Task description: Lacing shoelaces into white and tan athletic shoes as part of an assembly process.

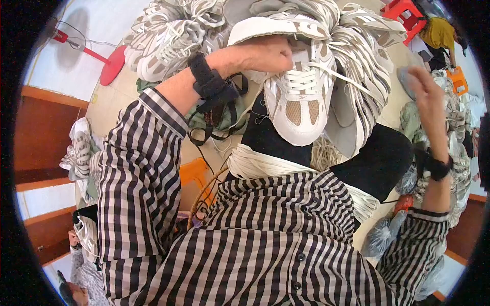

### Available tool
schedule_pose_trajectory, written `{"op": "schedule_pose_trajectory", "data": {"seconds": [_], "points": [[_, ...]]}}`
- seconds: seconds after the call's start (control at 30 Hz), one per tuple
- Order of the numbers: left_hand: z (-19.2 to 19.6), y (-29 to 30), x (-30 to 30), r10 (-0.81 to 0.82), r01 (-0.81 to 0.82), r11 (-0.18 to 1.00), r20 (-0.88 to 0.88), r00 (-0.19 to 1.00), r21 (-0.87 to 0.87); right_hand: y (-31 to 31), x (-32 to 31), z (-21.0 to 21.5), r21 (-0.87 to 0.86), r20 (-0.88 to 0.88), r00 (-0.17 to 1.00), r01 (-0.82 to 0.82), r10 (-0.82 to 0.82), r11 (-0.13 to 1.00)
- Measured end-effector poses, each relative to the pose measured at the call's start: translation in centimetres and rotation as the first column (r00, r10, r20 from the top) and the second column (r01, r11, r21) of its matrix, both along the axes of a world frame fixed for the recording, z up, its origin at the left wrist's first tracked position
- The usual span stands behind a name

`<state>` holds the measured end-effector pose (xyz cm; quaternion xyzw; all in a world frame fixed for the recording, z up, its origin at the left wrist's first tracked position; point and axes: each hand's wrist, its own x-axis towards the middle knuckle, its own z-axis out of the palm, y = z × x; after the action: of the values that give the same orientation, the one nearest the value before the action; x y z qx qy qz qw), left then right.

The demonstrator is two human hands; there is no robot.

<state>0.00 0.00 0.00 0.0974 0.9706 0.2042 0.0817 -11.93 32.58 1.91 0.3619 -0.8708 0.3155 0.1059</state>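
Holds the left hand curled closed at the mouth of the white shoe, any pinched thing hidden; has the shoe just bodyward of that fist, long axis pointing toe-first toward the checked shirt; has the right hand raised farther off rightward, blurred; cannot tell whether open or closed.

Shoe's off-white with tan mesh patches and plain white laces. The pile runs the same white-and-tan combo, plus grey linings. That strip bundle reads more cream tbh. Shirt's a black and pale pinkish-white check, pants solid black, wristbands black too. Loudest bits: a red stool, an orange one, and a pinkish-red stand. Bag's a dull green with black straps, wall panels reddish brown, floor pale beige.
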Motion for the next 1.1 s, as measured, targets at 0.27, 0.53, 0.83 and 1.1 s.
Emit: {"op": "schedule_pose_trajectory", "data": {"seconds": [0.27, 0.53, 0.83, 1.1], "points": [[0.7, 0.0, 0.9, 0.175, -0.188, 0.949, 0.074, 0.982, 0.252, -10.9, 3.6, -0.3, 0.368, -0.104, 0.89, -0.379, 0.443, 0.849], [-0.3, 1.2, 1.2, 0.209, -0.237, 0.928, 0.125, 0.97, 0.286, -12.4, 1.3, -0.6, -0.03, 0.847, 0.454, -0.476, 0.275, 0.879], [-0.5, 0.7, 1.0, 0.205, -0.208, 0.955, 0.037, 0.978, 0.21, -11.1, 2.6, 0.1, 0.045, 0.848, 0.461, -0.557, 0.263, 0.829], [-0.3, 0.6, 0.6, 0.126, -0.131, 0.982, 0.047, 0.991, 0.137, -11.8, 3.0, -0.9, 0.646, -0.359, 0.818, -0.129, 0.449, 0.752]]}}
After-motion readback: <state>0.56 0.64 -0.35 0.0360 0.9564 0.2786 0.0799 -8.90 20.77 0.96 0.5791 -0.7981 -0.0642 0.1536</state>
